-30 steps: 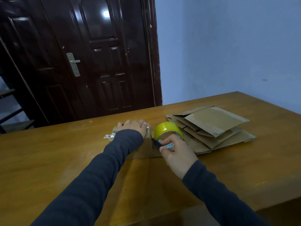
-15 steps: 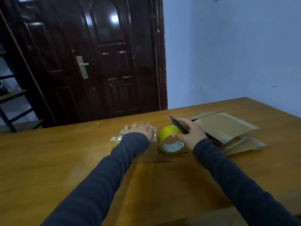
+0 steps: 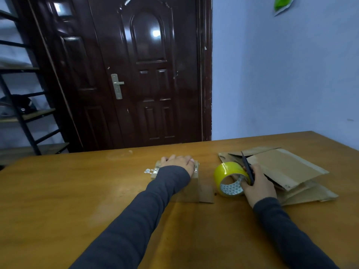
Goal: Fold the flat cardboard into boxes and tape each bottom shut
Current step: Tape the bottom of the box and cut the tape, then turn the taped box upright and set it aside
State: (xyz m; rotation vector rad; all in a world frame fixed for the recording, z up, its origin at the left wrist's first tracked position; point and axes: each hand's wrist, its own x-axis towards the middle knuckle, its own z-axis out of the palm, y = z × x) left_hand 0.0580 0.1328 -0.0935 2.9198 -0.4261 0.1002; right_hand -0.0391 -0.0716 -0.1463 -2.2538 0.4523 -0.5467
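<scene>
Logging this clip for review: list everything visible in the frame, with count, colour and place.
box: one, brown cardboard, mid-table, under the left hand, clear tape across its top
tape roll: one, yellow, on edge right of the box, held by the right hand
black tool: one, slim; pen or blade, cannot tell; in the right hand
flat cardboard stack: several sheets, brown, right side of table
table: one, orange-brown wood
door: one, dark brown, metal handle, behind table
shelf rack: one, black frame, far left
wall: pale blue, green item at top edge
left hand: flat on the box, dark sleeve
right hand: gripping roll and tool, dark sleeve
</scene>
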